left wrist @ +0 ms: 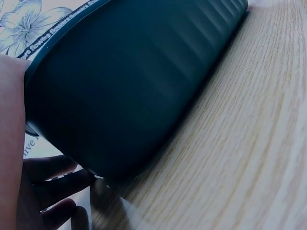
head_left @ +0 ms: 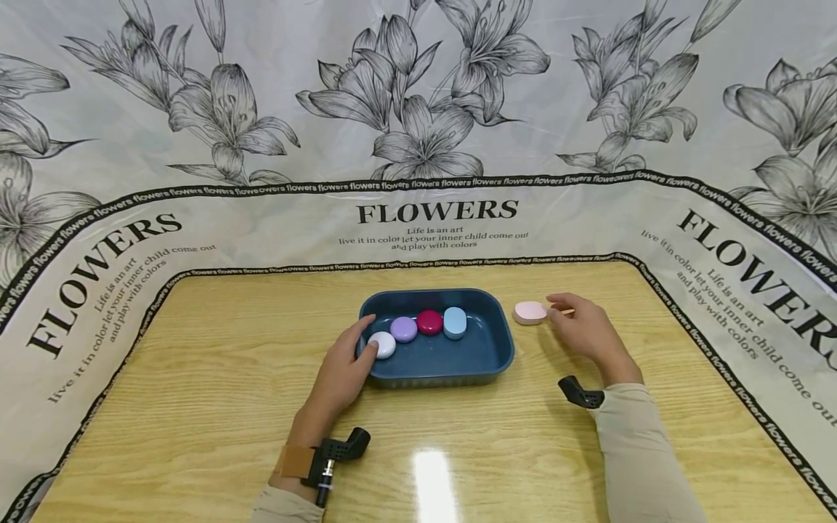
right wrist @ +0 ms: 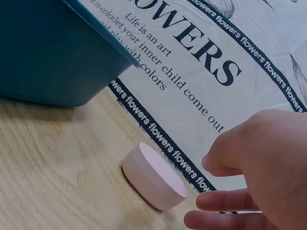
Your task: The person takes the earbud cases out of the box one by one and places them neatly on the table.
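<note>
My left hand [head_left: 336, 374] grips the left end of a dark blue rectangular tub [head_left: 484, 345], thumb over the rim, other fingers around the outer wall [left wrist: 120, 96]. Inside, a glossy white round piece [head_left: 383, 346] lies by the thumb. A purple round piece [head_left: 403, 330], a red one [head_left: 430, 322] and a light blue rounded oblong one [head_left: 455, 323] follow in a row. Right of the tub, a pale pink oval piece [head_left: 530, 313] with a flat top rests on the table. My right hand [head_left: 588, 330] hovers just right of it, its fingers [right wrist: 223, 200] parted and holding nothing.
The tub stands on a light wood-grain table [head_left: 216, 385]. A white cloth [head_left: 431, 225] printed with flowers and lettering borders the table at the back and both sides. Black wrist-camera mounts [head_left: 578, 394] sit on both wrists.
</note>
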Demonstrator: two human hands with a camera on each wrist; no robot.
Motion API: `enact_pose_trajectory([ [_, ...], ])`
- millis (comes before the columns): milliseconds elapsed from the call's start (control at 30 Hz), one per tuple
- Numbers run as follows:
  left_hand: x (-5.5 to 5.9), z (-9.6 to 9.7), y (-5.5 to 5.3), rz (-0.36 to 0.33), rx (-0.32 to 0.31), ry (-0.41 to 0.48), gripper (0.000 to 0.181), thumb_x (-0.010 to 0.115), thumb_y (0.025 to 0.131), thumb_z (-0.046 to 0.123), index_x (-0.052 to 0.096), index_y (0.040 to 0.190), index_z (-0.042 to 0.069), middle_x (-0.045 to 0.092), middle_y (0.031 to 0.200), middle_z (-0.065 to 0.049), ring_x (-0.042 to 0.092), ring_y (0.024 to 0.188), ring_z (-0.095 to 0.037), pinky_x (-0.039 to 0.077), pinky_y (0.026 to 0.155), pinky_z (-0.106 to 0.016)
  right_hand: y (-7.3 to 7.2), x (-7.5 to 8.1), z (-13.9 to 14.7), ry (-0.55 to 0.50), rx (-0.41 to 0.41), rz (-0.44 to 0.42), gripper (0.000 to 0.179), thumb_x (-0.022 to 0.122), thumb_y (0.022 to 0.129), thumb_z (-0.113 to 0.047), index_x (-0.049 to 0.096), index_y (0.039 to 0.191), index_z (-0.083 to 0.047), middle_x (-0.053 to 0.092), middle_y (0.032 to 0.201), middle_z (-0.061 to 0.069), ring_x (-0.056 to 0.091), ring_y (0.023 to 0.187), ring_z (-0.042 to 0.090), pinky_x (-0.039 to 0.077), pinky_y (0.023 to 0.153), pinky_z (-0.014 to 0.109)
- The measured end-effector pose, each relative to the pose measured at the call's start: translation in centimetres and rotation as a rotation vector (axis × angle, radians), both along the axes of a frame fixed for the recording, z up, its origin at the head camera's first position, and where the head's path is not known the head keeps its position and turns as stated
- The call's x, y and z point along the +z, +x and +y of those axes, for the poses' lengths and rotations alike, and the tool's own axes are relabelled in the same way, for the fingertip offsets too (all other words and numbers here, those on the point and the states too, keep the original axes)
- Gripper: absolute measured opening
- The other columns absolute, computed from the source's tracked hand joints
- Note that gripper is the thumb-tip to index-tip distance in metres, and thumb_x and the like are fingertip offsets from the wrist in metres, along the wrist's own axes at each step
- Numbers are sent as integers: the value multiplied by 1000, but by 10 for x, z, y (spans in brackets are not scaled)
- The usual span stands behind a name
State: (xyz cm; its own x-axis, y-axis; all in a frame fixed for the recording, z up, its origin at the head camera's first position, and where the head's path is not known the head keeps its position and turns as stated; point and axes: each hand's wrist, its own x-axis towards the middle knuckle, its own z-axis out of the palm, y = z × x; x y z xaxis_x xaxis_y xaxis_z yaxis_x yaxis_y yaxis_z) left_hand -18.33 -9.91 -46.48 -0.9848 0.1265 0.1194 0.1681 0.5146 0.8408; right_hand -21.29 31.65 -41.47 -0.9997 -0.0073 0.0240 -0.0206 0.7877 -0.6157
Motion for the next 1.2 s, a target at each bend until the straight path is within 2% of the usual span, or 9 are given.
enact_pose_trajectory([
  [300,1,0,0,-12,-1,3,49,51,104,34,45,151,26,42,154,-2,35,144,-23,28,118,-48,3,9,-6,6,12,43,43,51,105,-26,56,138,1,59,128,27,60,111,42,48,90,55],
  [800,-1,0,0,-9,1,6,48,51,104,34,45,151,28,42,154,-1,34,144,-23,28,118,-49,5,24,-17,70,63,43,51,49,104,-37,54,139,0,59,130,24,61,114,41,49,91,57],
  [1000,-2,0,-1,1,-4,5,48,50,104,35,45,151,26,43,153,-1,35,144,-22,28,118,-48,6,31,-24,145,60,-2,59,53,101,-48,54,141,-5,58,135,20,61,115,38,50,88,56],
  [1200,-2,0,0,-3,-6,7,48,50,104,35,45,151,26,43,153,-1,35,144,-22,28,118,-48,8,33,-32,178,86,4,69,55,96,-59,56,140,-7,62,130,20,62,113,36,50,84,56],
])
